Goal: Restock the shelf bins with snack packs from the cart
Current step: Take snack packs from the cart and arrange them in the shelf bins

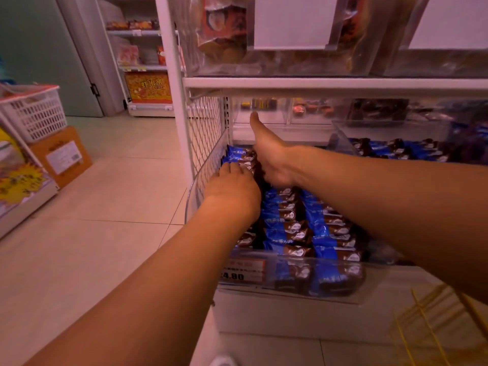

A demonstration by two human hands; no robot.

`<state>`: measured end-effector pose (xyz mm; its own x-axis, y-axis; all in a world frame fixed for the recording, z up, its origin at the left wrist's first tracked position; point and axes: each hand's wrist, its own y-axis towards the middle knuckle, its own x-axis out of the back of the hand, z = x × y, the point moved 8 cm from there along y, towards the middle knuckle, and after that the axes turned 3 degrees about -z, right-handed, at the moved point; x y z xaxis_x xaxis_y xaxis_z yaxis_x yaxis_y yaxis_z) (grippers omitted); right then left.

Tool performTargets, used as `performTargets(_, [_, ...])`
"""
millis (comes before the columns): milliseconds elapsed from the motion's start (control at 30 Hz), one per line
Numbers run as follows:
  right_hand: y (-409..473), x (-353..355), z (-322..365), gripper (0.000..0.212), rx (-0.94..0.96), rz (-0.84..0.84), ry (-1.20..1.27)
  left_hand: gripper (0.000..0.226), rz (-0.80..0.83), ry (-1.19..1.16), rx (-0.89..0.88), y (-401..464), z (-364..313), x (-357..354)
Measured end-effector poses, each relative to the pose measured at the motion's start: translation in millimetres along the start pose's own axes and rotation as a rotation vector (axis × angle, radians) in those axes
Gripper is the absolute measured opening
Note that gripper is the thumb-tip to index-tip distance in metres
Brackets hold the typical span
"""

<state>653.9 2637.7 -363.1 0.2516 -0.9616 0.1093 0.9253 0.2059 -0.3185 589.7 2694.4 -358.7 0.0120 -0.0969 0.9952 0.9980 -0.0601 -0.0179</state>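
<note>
A clear shelf bin (290, 283) on the low shelf holds rows of blue-and-brown snack packs (293, 228). My left hand (232, 188) reaches into the bin's far left part, its fingers lying on a stack of packs (239, 154) there. My right hand (269, 157) is at the same stack from the right, thumb pointing up, fingers hidden behind the packs. Both hands press the stack between them. A yellow wire cart (433, 331) shows at the lower right.
A wire mesh panel (206, 130) closes the shelf's left end. Another bin of the same packs (396, 151) sits to the right. Clear bins stand on the upper shelf (317, 83). A white basket (34, 112) and a cardboard box (60, 157) stand at the left on the tiled floor.
</note>
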Motion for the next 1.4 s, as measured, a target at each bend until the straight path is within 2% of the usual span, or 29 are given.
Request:
performTargets(100, [0,0,8,0.091,0.121,-0.086,-0.02,0.087,0.058,-0.022,0.006,0,0,-3])
performTargets(167, [2,-5,6,0.083,0.121,-0.087,0.037,0.092,0.1,-0.042,0.003,0,0,-3])
performTargets(233, [3,-5,5,0.062,0.124,-0.094,-0.021,0.093,0.117,-0.05,-0.015,0,2,-3])
performTargets(300, [0,-2,7,0.032,0.124,-0.095,-0.255,0.082,0.075,-0.084,-0.034,0,5,0])
performTargets(400, [-6,3,21,0.017,0.188,-0.032,-0.659,0.054,-0.063,-0.167,-0.044,-2,11,9])
performTargets(433, [-9,3,25,0.021,0.209,0.034,-0.797,0.051,-0.101,-0.192,-0.039,-3,12,11])
performTargets(500, [-19,5,27,0.045,0.183,0.163,-1.065,0.05,-0.149,-0.212,-0.044,-5,11,12])
performTargets(567, [-24,9,21,0.059,0.128,0.247,-1.24,0.051,-0.16,-0.195,-0.043,-4,9,13])
performTargets(700, [-37,4,8,0.072,0.26,0.244,-1.453,0.047,-0.134,-0.149,0.013,-7,7,13])
performTargets(767, [-55,11,14,0.07,0.361,0.177,-1.491,0.047,-0.142,-0.105,0.0,-9,1,17])
performTargets(867, [-120,43,42,0.053,0.686,-0.035,-1.54,0.046,-0.206,-0.086,-0.051,-19,-15,39])
performTargets(933, [-187,77,49,0.032,0.9,-0.167,-1.52,0.035,-0.396,-0.171,-0.18,-35,-40,68])
performTargets(967, [-219,100,43,0.027,0.921,-0.189,-1.477,0.029,-0.506,-0.249,-0.298,-49,-60,83])
performTargets(1033, [-269,151,15,0.031,0.779,-0.175,-1.382,0.019,-0.641,-0.425,-0.584,-90,-108,107])
performTargets(1100, [-294,208,-40,0.034,0.423,-0.072,-1.377,0.02,-0.623,-0.512,-0.848,-134,-162,114])
performTargets(1167, [-313,262,-115,0.029,-0.079,0.073,-1.454,0.02,-0.485,-0.496,-1.064,-170,-221,102])
performTargets(1233, [-337,300,-187,0.039,-0.53,0.184,-1.495,0.019,-0.302,-0.343,-1.221,-197,-276,77])
performTargets(1300, [-350,324,-230,0.046,-0.719,0.225,-1.517,0.024,-0.152,-0.189,-1.274,-208,-320,54])
performTargets(1400, [-345,342,-247,0.046,-0.766,0.132,-1.358,0.046,0.251,0.11,-1.159,-196,-378,4])
